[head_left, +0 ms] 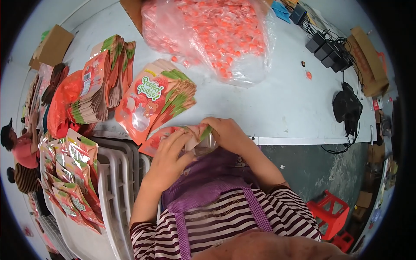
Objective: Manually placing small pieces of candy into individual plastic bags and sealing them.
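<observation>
At the table's near edge, both my hands grip the top of a pink-and-green candy pouch (197, 131). My left hand (168, 159) bends its fingers over the pouch's left side. My right hand (228, 135) pinches its right corner. Part of the pouch is see-through, and its lower portion rests close to my purple apron. Just beyond my left hand lies a fanned stack of flat printed pouches (139, 102). Farther off, a large clear plastic bag (236, 32) is full of small wrapped red candies.
Bundles of flat pouches (94, 73) stand beside a red plastic bag (65, 102) at the left. Filled pouches (78, 173) sit on a stack of white crates (113, 190). Black adapters (325, 50) with cables lie at right, and a red stool (331, 212) stands below.
</observation>
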Motion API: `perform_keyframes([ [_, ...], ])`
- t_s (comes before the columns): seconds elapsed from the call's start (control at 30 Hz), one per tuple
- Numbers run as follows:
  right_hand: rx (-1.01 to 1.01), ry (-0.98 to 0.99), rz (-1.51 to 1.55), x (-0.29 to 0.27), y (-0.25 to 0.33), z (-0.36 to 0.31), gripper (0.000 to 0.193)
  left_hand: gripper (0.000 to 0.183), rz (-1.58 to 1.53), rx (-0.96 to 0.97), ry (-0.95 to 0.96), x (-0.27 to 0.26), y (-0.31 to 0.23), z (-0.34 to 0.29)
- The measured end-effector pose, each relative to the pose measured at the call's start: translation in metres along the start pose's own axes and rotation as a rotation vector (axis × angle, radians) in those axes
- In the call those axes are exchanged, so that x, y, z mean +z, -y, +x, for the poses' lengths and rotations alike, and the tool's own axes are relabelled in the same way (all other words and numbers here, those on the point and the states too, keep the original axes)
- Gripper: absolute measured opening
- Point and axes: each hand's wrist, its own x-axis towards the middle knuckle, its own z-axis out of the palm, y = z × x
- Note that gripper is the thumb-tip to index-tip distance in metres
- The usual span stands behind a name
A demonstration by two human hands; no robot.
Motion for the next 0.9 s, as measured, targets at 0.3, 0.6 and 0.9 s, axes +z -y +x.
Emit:
perform_keyframes([
  [0.3, -0.067, 0.108, -0.011, 0.000, 0.017, 0.003, 0.015, 0.025, 0.128, -0.069, 0.066, 0.000, 0.006, 0.030],
  [0.6, 0.050, 0.054, -0.026, -0.007, 0.023, 0.004, 0.019, 0.018, 0.195, -0.095, 0.134, -0.005, 0.004, 0.034],
  [0.9, 0.109, 0.045, -0.029, -0.014, 0.016, -0.001, 0.020, 0.015, 0.047, -0.045, 0.060, -0.002, 0.009, 0.029],
])
